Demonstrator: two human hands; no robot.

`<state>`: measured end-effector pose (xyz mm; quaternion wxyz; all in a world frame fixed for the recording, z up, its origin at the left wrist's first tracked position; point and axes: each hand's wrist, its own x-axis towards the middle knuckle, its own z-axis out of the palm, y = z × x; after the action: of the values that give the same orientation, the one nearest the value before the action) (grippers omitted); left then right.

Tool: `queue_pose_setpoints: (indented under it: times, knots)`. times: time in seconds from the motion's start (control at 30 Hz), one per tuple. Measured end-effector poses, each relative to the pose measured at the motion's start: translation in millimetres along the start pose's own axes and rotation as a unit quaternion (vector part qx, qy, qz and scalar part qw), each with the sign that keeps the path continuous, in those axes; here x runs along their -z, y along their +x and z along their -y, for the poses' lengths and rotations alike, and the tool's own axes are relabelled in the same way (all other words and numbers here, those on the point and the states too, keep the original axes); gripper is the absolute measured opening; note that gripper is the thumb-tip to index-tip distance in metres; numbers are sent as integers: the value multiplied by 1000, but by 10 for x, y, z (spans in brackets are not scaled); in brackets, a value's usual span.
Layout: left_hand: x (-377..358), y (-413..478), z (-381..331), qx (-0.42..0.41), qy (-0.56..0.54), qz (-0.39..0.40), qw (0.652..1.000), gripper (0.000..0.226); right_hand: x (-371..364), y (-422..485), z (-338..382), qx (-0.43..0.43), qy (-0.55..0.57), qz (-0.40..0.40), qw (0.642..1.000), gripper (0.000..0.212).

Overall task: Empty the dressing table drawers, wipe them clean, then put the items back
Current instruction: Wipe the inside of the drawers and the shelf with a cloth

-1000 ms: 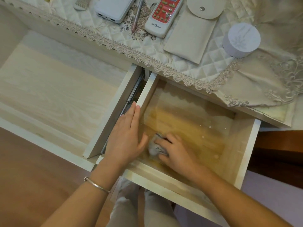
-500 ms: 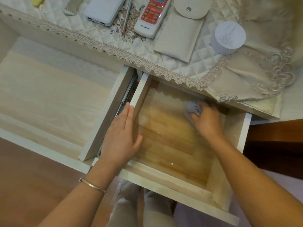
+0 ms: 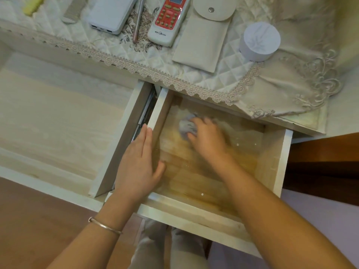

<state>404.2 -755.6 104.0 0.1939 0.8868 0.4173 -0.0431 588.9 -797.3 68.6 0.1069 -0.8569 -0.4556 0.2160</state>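
The right drawer [image 3: 279, 162] is pulled out, bare inside, its wooden bottom showing small white specks. My right hand [image 3: 207, 138] grips a crumpled grey cloth [image 3: 187, 126] and presses it on the drawer bottom near the back left. My left hand [image 3: 138, 164] lies flat with straight fingers on the drawer's left wall, thumb hanging inside. To the left, the wide left drawer [image 3: 48, 123] is also pulled out and holds nothing visible.
On the quilted lace-edged cover [image 3: 136, 61] above lie a comb [image 3: 72, 10], a white power bank [image 3: 111, 14], a pen [image 3: 138, 20], a red-and-white remote [image 3: 168, 20], a beige pouch [image 3: 204, 39] and a round white box [image 3: 259, 41]. Brown floor lies below left.
My right hand swept the cloth from the front left of the drawer to the back right, then leftward along the back. The left hand stayed on the drawer wall.
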Motion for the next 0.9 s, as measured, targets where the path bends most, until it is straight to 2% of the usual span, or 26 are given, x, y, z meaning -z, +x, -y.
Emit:
queue_pose_setpoints:
  times: [0.13,0.27,0.57,0.83,0.9]
  knots:
    - [22,-4,-18,-9,-4,5,1000,81,293,-283,-755,-103,-88,-50,990,43]
    - [4,-2,-8,-7,-5,11,1000,81,353,-331,-985,-160,-106,-56,980,40]
    - [-3,-4,11,-19,12,2,1000,81,-67,-1408,-346,-77,18,53,995,45]
    - [-13,5,7,-23,38,4,999,83,288,-340,-815,-196,-37,-58,978,40]
    - [-1,-7,3,-21,43,7,999,82,223,-429,-788,-206,-44,-49,976,44]
